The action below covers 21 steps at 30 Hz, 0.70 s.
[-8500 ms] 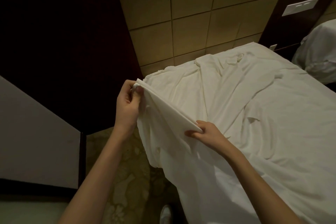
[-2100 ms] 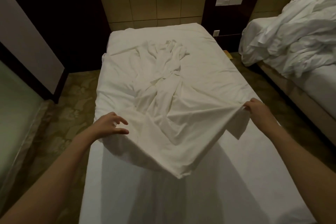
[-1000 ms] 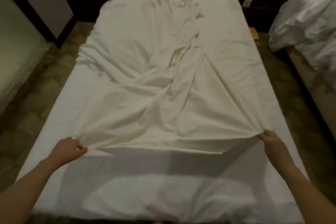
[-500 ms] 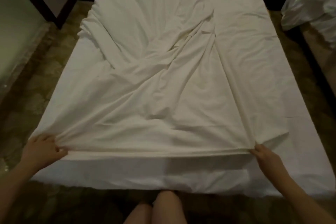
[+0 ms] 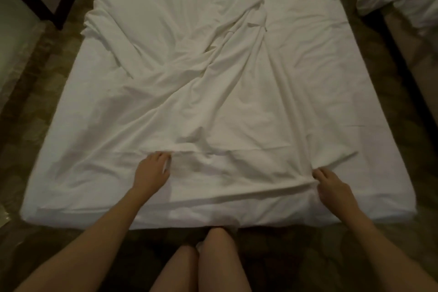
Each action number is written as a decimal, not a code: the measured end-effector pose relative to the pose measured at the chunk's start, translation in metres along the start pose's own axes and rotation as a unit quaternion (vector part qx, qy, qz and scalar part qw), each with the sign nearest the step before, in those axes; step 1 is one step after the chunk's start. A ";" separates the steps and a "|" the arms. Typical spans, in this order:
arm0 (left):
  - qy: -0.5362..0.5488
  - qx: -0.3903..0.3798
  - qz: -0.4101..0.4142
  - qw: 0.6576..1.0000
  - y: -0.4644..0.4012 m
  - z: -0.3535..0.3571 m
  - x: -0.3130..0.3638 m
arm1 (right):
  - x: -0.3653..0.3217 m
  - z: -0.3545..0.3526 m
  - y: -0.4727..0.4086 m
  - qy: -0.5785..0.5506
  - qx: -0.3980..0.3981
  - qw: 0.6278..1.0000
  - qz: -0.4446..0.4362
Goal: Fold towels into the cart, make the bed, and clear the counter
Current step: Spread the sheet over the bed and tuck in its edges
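Sheet-spreading at the foot of the bed, so we're on the bed-making step.

Our left hand (image 5: pixel 151 169) curls onto the sheet (image 5: pixel 213 92) near its bottom hem, and our right hand (image 5: pixel 331 187) pinches a bunched fold by the right corner. The sheet lies over the bed (image 5: pixel 391 206), badly creased up the middle. Next we'd guess it needs a pull toward the foot, then smoothing. The bed's head end is cut off, and it's too dim to tell where the sheet's edges end.
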<state>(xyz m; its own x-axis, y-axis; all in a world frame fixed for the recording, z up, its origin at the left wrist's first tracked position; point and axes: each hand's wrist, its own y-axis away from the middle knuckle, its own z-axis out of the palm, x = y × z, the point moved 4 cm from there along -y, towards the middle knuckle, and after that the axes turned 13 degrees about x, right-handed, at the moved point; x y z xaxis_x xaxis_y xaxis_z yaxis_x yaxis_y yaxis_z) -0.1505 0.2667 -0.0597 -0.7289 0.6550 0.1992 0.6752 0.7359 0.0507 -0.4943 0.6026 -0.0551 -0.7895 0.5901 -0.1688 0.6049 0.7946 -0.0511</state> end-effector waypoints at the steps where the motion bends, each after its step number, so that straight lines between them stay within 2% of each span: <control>1: 0.014 0.002 0.023 1.000 -0.009 0.005 0.026 | 0.004 -0.004 -0.004 -0.005 0.014 1.000 0.017; 4: 0.070 0.009 0.085 0.994 -0.030 0.019 0.102 | 0.032 -0.012 -0.019 -0.022 0.068 0.991 0.112; 9: 0.153 0.025 0.137 0.978 -0.057 0.050 0.213 | 0.095 -0.003 -0.040 -0.120 0.085 0.955 0.257; 16: 0.223 0.012 0.153 0.963 -0.082 0.095 0.343 | 0.151 0.021 -0.078 -0.236 0.109 0.907 0.330; 18: 0.232 0.020 0.136 0.963 -0.085 0.101 0.363 | 0.158 0.024 -0.083 -0.310 0.106 0.877 0.351; 19: 0.222 0.018 0.127 0.967 -0.086 0.103 0.370 | 0.162 0.025 -0.084 -0.337 0.094 0.865 0.359; 21: 0.165 -0.022 0.111 0.980 -0.083 0.107 0.382 | 0.168 0.025 -0.083 -0.343 0.067 0.869 0.350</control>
<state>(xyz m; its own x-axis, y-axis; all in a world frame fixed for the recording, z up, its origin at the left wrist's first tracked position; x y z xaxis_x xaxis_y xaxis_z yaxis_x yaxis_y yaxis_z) -0.4970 0.4741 -0.0926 -0.4929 0.7016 0.5146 0.8224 0.5688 0.0122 -0.6746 0.6323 -0.1034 -0.0043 0.6620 -0.7495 0.9553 0.2243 0.1927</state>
